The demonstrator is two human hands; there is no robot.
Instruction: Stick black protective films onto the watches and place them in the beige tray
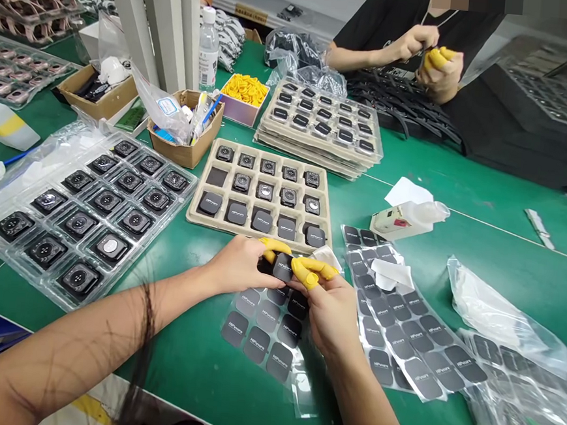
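My left hand [240, 261] grips a black smartwatch case [283, 267] with a dark printed sticker on its face. Fingers of my right hand [330, 301], in yellow finger cots, are closed at the sticker's right edge. Below both hands lies a clear sheet of dark square stickers [256, 346], partly covered by them. Just beyond is a beige tray [192, 213]. Its near row holds watch cases with printed faces, while farther rows hold cases back side up, and one pocket at the left shows only its dark bottom.
At left lies a clear plastic tray [63, 297] of watch cases. More sticker sheets [420, 341], a white bottle [410, 220] and plastic bags [496, 314] are on the right. Behind are stacked trays [318, 151], a box of yellow finger cots [242, 108] and a co-worker's hands [436, 71].
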